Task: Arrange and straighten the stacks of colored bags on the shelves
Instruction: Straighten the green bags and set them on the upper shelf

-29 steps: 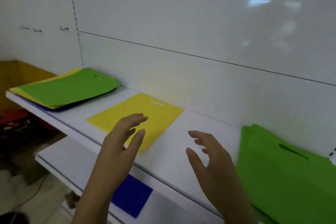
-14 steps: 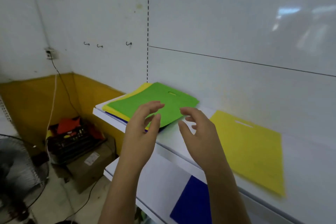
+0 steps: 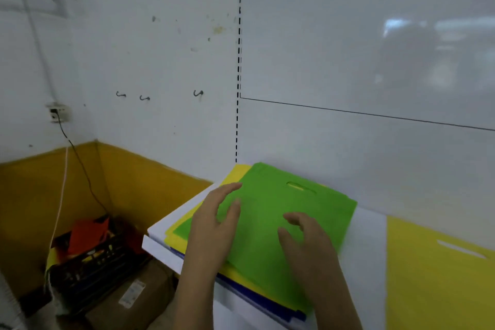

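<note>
A stack of flat bags lies at the left end of the white shelf (image 3: 367, 236). A green bag (image 3: 278, 211) with a cut-out handle is on top, with yellow bags (image 3: 187, 225) and blue bags (image 3: 257, 293) fanned out crookedly under it. My left hand (image 3: 214, 217) is over the stack's left side, fingers relaxed and spread. Over the green bag's near right part is my right hand (image 3: 305, 238), fingers loosely bent and holding nothing. Whether the hands touch the bag is unclear. A single yellow bag (image 3: 439, 276) lies flat on the shelf to the right.
The shelf's left end hangs over a floor corner with a black crate (image 3: 88, 262) of red and orange items and a cardboard box (image 3: 134, 295). A cable (image 3: 80, 166) runs down from a wall socket (image 3: 57, 113). The white back panel stands right behind the stack.
The view has swung left and closer to the stack at the shelf's end. Both hands moved from in front of the shelf to over the green bag.
</note>
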`<state>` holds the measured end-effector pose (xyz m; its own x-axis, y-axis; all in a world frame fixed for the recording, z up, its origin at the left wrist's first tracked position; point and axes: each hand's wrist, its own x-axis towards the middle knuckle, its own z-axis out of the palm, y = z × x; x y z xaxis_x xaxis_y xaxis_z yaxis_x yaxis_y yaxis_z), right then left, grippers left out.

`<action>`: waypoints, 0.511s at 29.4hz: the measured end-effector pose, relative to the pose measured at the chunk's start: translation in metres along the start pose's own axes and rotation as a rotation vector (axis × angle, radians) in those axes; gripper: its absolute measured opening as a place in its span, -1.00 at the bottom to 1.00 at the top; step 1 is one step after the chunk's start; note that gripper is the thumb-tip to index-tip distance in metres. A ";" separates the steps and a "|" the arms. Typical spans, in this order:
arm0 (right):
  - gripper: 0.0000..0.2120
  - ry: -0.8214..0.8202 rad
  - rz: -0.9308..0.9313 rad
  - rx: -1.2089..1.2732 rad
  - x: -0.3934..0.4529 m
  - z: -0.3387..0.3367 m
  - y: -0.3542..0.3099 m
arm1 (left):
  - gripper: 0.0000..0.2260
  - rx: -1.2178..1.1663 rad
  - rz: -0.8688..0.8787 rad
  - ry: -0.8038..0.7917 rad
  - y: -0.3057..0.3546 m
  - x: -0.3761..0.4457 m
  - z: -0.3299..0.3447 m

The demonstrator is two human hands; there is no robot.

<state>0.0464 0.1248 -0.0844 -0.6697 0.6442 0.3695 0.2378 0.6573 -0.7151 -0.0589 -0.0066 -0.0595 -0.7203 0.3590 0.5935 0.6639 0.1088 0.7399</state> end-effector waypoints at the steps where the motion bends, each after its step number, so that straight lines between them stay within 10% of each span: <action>1: -0.68 -0.061 0.010 -0.073 0.003 0.004 0.000 | -0.76 0.062 -0.024 -0.068 -0.009 0.006 0.001; 8: -0.21 -0.269 0.005 -0.362 0.010 0.010 0.003 | -0.41 0.610 -0.269 -0.462 -0.048 0.036 0.015; 15: -0.58 -0.244 0.027 -0.207 0.005 0.011 -0.001 | -0.32 0.773 -0.140 -0.598 -0.053 0.051 0.000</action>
<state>0.0350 0.1227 -0.0881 -0.8041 0.5663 0.1807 0.3791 0.7227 -0.5779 -0.1308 0.0060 -0.0680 -0.7234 0.6830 0.1009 0.6825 0.6854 0.2537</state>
